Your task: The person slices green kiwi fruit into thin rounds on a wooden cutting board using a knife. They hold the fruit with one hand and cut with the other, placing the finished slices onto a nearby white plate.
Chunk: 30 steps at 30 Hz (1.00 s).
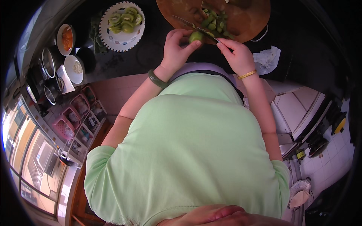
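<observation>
My left hand (177, 46) holds a peeled green kiwifruit (196, 37) between thumb and fingers at the near edge of a round wooden cutting board (246, 21). In my right hand (237, 53) is the handle of a knife (185, 21), whose blade slants up to the left across the kiwifruit. Green peelings (216, 22) lie in a heap on the board just beyond the blade. Left of my hands, a scalloped white plate (124, 43) holds kiwifruit slices (127, 18).
A bowl of orange pieces (67, 39) and a white bowl (74, 69) stand at the left. A dark cloth (97, 36) lies beside the plate. Crumpled white paper (267, 60) is at the right, near the board's metal handle (261, 34). The dark counter's edge runs before my body.
</observation>
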### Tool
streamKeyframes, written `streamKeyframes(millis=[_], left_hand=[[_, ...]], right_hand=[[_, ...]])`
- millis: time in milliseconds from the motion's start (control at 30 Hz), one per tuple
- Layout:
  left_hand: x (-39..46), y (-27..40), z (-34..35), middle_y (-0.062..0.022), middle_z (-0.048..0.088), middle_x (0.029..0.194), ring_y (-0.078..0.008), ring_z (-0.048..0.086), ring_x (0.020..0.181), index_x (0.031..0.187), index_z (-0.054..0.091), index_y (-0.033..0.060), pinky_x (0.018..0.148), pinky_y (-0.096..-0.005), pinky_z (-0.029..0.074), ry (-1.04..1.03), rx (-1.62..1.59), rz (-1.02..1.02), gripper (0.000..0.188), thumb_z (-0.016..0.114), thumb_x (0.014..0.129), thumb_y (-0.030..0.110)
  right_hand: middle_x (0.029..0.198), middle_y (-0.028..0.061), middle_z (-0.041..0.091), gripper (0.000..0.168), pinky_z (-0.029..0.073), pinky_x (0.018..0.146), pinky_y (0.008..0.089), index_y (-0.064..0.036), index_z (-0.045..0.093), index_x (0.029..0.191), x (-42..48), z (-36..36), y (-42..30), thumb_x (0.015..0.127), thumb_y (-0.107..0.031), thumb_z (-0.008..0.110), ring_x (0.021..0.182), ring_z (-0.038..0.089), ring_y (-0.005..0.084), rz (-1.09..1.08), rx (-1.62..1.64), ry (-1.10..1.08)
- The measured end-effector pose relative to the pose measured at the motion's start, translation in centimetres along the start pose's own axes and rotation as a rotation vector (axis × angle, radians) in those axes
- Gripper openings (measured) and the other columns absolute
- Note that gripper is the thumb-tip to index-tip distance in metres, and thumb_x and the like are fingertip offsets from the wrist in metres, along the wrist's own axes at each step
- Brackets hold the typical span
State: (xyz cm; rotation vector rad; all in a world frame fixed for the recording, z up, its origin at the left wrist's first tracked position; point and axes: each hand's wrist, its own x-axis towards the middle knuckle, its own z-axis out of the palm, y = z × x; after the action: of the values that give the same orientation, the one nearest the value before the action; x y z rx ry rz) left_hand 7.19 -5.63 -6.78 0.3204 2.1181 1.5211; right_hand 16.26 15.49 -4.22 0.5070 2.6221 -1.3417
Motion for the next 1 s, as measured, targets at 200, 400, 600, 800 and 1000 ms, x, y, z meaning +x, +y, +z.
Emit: streamKeyframes(millis=[200, 400, 600, 800, 1000], left_hand=[[-0.1, 0.9, 0.2, -0.0115, 0.053, 0.124, -0.0188, 0.067, 0.099, 0.125, 0.055, -0.0028, 0.085, -0.0285, 0.056, 0.022, 0.012, -0.074, 0.045, 0.075, 0.090, 0.017], [-0.6, 0.1, 1.2, -0.0152, 0.058, 0.115, -0.0197, 0.067, 0.095, 0.124, 0.051, -0.0036, 0.081, -0.0305, 0.056, 0.029, -0.058, -0.173, 0.053, 0.077, 0.087, 0.025], [-0.9, -1.0, 2.1, -0.0112, 0.066, 0.108, -0.0180, 0.065, 0.097, 0.122, 0.053, -0.0011, 0.084, -0.0313, 0.054, -0.006, -0.427, -0.320, 0.046, 0.074, 0.086, 0.019], [-1.1, -0.8, 2.2, -0.0080, 0.063, 0.108, -0.0155, 0.063, 0.093, 0.125, 0.049, 0.0022, 0.077, -0.0283, 0.053, -0.018, -0.465, -0.310, 0.039, 0.067, 0.091, 0.011], [-1.1, -1.4, 2.0, -0.0085, 0.060, 0.112, -0.0171, 0.063, 0.097, 0.128, 0.047, 0.0033, 0.079, -0.0296, 0.053, -0.041, -0.511, -0.301, 0.040, 0.064, 0.092, 0.005]], right_hand=[[0.087, 0.0083, 0.071, 0.026, 0.052, 0.067, 0.0335, -0.017, 0.074, 0.114, -0.3, 1.2, 0.7, 0.094, -0.032, 0.065, 0.077, 0.067, 0.0256, 0.104, 0.163, 0.023], [0.085, 0.0045, 0.070, 0.025, 0.052, 0.065, 0.0319, -0.017, 0.075, 0.113, -1.8, -0.3, -1.4, 0.091, -0.026, 0.070, 0.076, 0.067, 0.0228, -0.124, 0.075, 0.186], [0.081, -0.0016, 0.066, 0.027, 0.050, 0.059, 0.0297, -0.025, 0.077, 0.109, -4.1, -0.6, -3.5, 0.082, -0.024, 0.077, 0.071, 0.064, 0.0186, -0.307, -0.206, 0.222], [0.081, -0.0036, 0.065, 0.029, 0.050, 0.058, 0.0297, -0.026, 0.077, 0.108, -4.3, -0.2, -3.0, 0.080, -0.024, 0.078, 0.071, 0.063, 0.0177, -0.363, -0.260, 0.250], [0.081, -0.0042, 0.064, 0.030, 0.050, 0.058, 0.0294, -0.027, 0.077, 0.109, -4.5, 0.0, -2.8, 0.079, -0.025, 0.079, 0.072, 0.063, 0.0173, -0.371, -0.291, 0.273]])
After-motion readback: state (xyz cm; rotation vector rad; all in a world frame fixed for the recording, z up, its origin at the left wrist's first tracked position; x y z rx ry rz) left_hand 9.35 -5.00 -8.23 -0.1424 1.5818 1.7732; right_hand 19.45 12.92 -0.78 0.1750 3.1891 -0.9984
